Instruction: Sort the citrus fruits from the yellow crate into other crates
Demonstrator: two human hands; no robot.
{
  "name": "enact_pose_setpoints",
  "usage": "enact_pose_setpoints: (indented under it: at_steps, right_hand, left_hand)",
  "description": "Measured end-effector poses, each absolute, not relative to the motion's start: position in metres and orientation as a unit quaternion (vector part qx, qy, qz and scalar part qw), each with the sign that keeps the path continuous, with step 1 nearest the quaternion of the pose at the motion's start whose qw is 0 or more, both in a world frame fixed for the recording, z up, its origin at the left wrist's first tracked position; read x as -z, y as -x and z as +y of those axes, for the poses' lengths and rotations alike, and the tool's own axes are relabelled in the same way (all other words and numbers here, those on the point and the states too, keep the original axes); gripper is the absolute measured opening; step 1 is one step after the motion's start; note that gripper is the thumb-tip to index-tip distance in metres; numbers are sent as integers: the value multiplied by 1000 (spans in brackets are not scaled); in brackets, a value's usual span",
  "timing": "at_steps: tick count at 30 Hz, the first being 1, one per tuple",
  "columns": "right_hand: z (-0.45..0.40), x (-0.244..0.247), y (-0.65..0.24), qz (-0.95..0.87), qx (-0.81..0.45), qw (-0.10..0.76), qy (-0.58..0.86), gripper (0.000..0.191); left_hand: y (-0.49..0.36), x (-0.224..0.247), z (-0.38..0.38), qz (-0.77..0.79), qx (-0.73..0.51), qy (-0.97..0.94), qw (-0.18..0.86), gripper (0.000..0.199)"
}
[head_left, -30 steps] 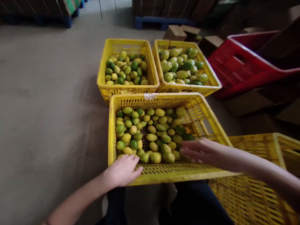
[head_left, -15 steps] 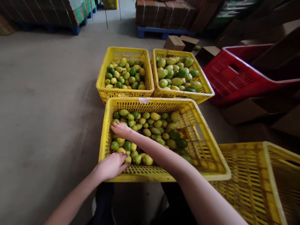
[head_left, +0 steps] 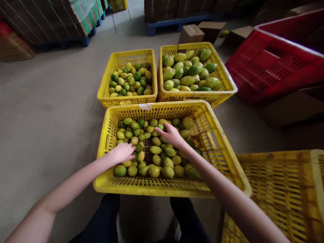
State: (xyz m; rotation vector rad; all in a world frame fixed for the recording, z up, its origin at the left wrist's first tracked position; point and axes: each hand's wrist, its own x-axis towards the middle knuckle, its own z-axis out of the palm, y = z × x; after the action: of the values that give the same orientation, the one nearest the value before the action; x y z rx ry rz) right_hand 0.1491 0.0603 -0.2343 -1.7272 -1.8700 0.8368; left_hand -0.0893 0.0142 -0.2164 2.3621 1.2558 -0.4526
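Note:
Yellow and green lemons (head_left: 156,150) lie in a yellow plastic crate (head_left: 172,191) right before me, with a patch of its slotted floor showing among them. At the crate's left side, my left hand (head_left: 120,152) rests over the lemons, fingers and thumb apart and nothing visibly held. My right hand (head_left: 173,135) is near the middle, toward the far wall. Its thumb and fingers close around a green lemon (head_left: 161,127); the palm side is hidden.
Behind stand two yellow crates, one with small lemons (head_left: 131,80), the other with larger, longer fruit (head_left: 187,80). A red crate (head_left: 273,60) and cardboard boxes (head_left: 191,33) are at the right. Another yellow crate (head_left: 275,189) sits at lower right. Blue pallets (head_left: 177,24) carry stacks behind.
My right hand has moved from the crate's left side to its middle. My left hand has shifted up and slightly left. Lemons at the left lie differently, and the view has shifted.

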Motion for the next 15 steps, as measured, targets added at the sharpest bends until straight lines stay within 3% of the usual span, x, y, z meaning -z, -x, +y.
enact_pose_setpoints:
  at_steps: [2,4,10,15]
  right_hand:
    - [58,233,-150,-676,-270,246,640,27]
    - [54,231,-149,-696,-221,227,644,30]
    - [45,226,-150,-770,-100,124,618,31]
    - [44,222,-140,-796,-93,84,592,31]
  left_hand:
    - [68,222,31,449,168,-871,103,30]
    - [52,232,40,424,182,-885,67,33]
    - [46,262,42,419,233,-871,104,55]
    - [42,284,30,333,204,-911,130,42]
